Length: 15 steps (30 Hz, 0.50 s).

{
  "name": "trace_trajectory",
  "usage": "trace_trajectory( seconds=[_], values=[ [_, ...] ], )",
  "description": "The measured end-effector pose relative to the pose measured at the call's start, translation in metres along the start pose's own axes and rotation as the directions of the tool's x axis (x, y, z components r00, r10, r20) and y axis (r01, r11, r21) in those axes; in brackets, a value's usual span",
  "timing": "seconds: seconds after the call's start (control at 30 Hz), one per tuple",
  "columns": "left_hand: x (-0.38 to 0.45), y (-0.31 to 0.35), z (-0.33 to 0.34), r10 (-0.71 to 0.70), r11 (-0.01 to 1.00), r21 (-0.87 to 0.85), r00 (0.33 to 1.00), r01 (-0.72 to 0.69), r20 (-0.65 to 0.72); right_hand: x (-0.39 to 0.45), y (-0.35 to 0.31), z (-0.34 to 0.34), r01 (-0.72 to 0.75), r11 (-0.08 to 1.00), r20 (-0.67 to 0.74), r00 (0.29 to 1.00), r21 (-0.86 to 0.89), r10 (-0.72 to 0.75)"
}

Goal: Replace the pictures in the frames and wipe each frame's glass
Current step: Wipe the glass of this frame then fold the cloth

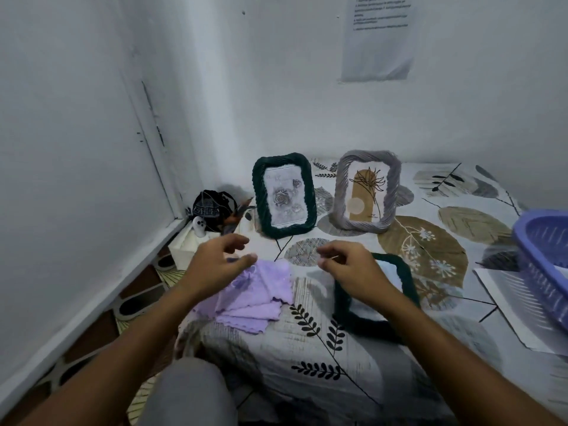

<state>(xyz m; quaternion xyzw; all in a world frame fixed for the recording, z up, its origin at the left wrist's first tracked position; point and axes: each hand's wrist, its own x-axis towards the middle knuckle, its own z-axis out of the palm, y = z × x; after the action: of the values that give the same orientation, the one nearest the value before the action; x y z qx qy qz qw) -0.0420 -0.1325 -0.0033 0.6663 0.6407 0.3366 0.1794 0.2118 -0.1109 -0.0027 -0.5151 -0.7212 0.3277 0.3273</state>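
On the bed, at about 5 o'clock from your right hand (pixel 347 265), a dark green frame (pixel 405 281) lies flat, partly under your wrist. Both hands hover with loosely curled fingers and hold nothing; your left hand (pixel 215 259) hangs just above the folded lilac cloth (pixel 261 299). Judging by its look, the frame should be light but stiff, and its glass fragile, so take it by the ribbed long sides, not by the pane. The cloth is soft and limp; pinch it at a folded edge or it will likely unfold. At 12 o'clock, a second dark green frame (pixel 284 195) with a rose picture and a grey frame (pixel 367 192) with a plant print stand upright, near each other. They may tip if nudged, so grip each by both sides.
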Motion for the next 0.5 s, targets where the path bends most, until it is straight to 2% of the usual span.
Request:
trace_trajectory(
  seconds=[0.1,0.23,0.33,0.5],
  values=[
    [-0.017,-0.041,-0.015,0.071,0.989,0.12,0.994,-0.081,0.088,0.025,-0.012,0.031,0.024,1.0,0.113,0.993,0.012,-0.025],
    [-0.038,-0.082,-0.015,-0.011,0.983,0.184,0.982,-0.025,0.189,0.059,-0.015,0.062,-0.004,0.996,0.235,0.972,-0.094,0.026],
    [-0.047,-0.092,-0.009,-0.057,0.988,0.151,0.971,0.022,0.231,0.076,-0.012,0.073,-0.06,0.986,0.311,0.945,-0.156,0.106],
    [-0.052,-0.096,-0.002,-0.072,0.994,0.097,0.97,0.051,0.234,0.087,-0.01,0.077,-0.079,0.975,0.343,0.928,-0.208,0.148]
  ],
)
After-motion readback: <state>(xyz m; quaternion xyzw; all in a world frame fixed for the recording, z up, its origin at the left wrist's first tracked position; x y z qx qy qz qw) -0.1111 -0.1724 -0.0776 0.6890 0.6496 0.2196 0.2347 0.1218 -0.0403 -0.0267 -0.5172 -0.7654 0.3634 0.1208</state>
